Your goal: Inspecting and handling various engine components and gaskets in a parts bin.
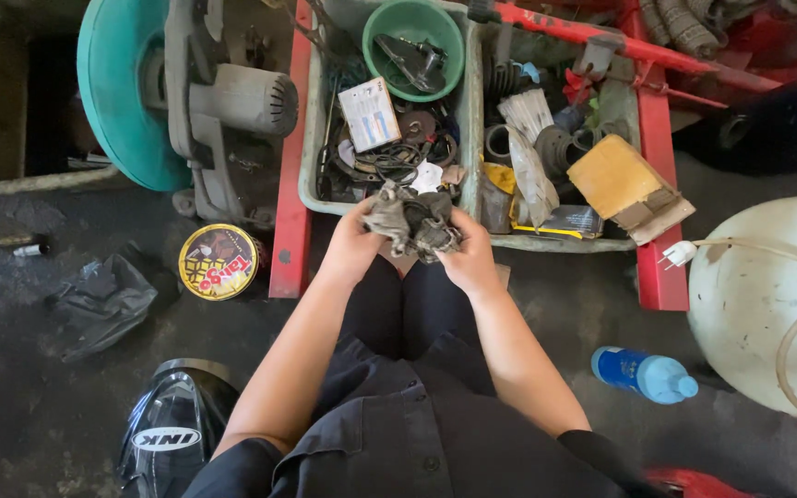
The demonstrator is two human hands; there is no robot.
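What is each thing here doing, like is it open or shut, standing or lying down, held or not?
Dirty grey rag: crumpled, held by both hands.
Left hand: fingers closed on the rag.
Right hand: fingers closed on the rag.
Blue bottle: lying on its side, cap on.
Round tin: lid on, on the floor.
Green bowl: upright, holding a dark part.
Black helmet: resting on the floor.
Cardboard box: shut, tilted.

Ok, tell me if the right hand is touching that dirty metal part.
Touching. The head view shows the right hand gripping the grimy metal part with its fingers wrapped around one side.
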